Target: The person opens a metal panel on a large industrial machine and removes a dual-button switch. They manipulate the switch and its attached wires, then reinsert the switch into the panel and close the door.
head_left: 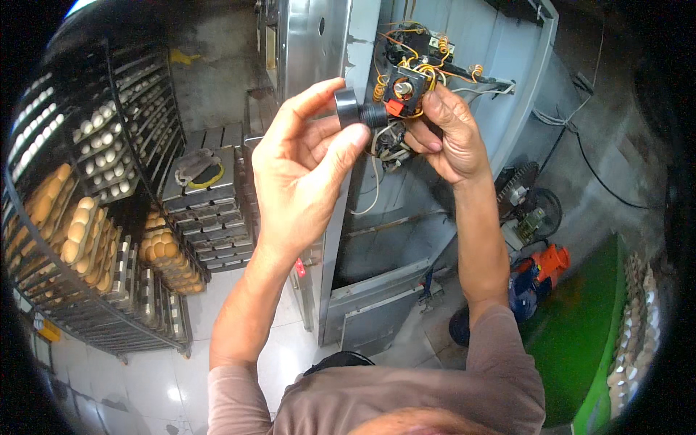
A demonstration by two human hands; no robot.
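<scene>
My left hand (pixel 301 167) is raised in front of me, its thumb and fingers closed round a black plastic knob-like piece (pixel 349 109) with a wide round cap and a narrower ribbed stem. The stem points at a black square switch (pixel 403 85) with a short metal shaft and an orange tab, and its end meets or overlaps the switch's edge. My right hand (pixel 455 138) pinches that switch from its right side. Yellow, orange and white wires (pixel 428 61) run from the switch into the open side of a grey metal cabinet (pixel 395 290). Whether the two pieces are joined I cannot tell.
On the left, a dark wheeled rack (pixel 109 54) holds trays of buns and pale dough pieces. Stacked metal trays (pixel 210 210) stand beside it, a cloth (pixel 197 167) on top. At right are loose cables (pixel 573 123), a green bin (pixel 580 333) and stacked egg trays (pixel 632 333).
</scene>
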